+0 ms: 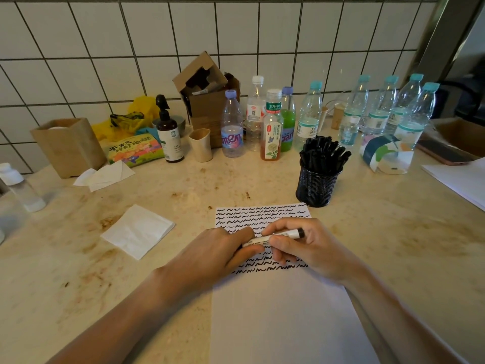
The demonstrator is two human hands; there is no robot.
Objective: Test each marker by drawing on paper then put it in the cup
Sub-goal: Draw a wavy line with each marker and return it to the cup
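Observation:
A white marker point(275, 237) with a black end lies level between both hands, just above the paper point(283, 311). My left hand point(223, 250) grips its left end, where the cap is hidden under my fingers. My right hand point(304, 245) holds the barrel with thumb and fingers curled round it. The sheet's upper part is covered with rows of black squiggles; its lower part is blank. A black mesh cup point(318, 185) full of black-capped markers stands just beyond the paper's top right corner.
A folded white tissue point(137, 231) lies left of the paper. Several plastic bottles point(232, 124) line the back, with a brown pump bottle point(170, 135), a beige cup point(200, 144) and cardboard boxes point(207, 101). More white paper point(462, 179) sits at the right edge.

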